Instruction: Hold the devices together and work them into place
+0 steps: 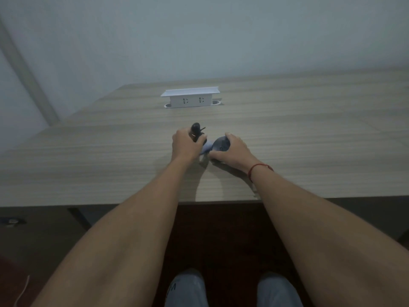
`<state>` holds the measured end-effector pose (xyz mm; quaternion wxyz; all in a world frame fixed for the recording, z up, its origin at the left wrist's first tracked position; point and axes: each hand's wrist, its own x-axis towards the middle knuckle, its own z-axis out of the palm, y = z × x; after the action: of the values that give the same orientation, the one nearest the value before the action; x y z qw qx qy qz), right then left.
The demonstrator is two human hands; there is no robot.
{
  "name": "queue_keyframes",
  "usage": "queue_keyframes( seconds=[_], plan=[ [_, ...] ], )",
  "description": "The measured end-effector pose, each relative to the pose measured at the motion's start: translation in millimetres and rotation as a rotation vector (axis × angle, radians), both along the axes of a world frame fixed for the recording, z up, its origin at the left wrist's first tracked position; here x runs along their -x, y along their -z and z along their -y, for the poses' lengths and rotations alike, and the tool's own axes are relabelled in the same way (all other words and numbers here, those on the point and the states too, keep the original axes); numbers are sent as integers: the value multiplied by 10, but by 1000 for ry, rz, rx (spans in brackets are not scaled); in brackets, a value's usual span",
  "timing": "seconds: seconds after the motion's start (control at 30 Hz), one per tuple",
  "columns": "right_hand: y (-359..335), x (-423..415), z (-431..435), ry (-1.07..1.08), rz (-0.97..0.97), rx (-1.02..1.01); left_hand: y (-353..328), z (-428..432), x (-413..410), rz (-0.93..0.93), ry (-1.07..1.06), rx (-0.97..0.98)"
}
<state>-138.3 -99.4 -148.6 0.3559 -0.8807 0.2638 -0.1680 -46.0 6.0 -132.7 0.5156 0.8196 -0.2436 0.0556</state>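
We see both hands out over the middle of the wood-grain table (287,134), close together

Left hand (184,144): fingers curled round a small black device (196,129) with a rounded top and thin prongs sticking out to the right; its top pokes out past the far side of the hand, lower part hidden in the grip

Right hand (232,149): thumb and fingers wrapped round a dark grey rounded object (221,145), which sits at the hand's left edge, fingers on its far rim, thumb on its near side. We can't tell what the object is

Between the two hands, a bit of light blue cloth (206,148) touches both the grey object and the left hand

Red string bracelet (257,168) on the right wrist

Further back, centre of the table, a white pop-up socket box (190,99) stands raised, two outlets facing us, well apart from the hands
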Motion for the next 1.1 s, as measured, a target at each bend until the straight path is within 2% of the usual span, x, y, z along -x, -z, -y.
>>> queue_keyframes(
  seconds=[0.13,0.27,0.43,0.57,0.73,0.8,0.9,1.03,1.1],
  plan=[
    [-9,24,-14,-37,35,-102,-25,17,65,-68,-28,176],
    [-31,54,-6,-69,76,-87,71,-6,28,-45,-18,106],
    [35,41,-60,7,145,-18,44,-16,37,-16,-31,208],
    [43,22,-67,56,169,10,171,-37,17,37,-28,51],
    [79,-26,-27,80,150,51,-50,42,70,62,-22,189],
    [85,-28,-18,86,155,48,-16,86,65,83,22,76],
    [92,-16,-16,91,170,37,82,43,-22,91,-43,-105],
    [80,0,-12,96,187,1,-17,60,42,102,-27,66],
    [78,2,-16,105,197,-35,41,78,74,82,-9,26]
  ],
)
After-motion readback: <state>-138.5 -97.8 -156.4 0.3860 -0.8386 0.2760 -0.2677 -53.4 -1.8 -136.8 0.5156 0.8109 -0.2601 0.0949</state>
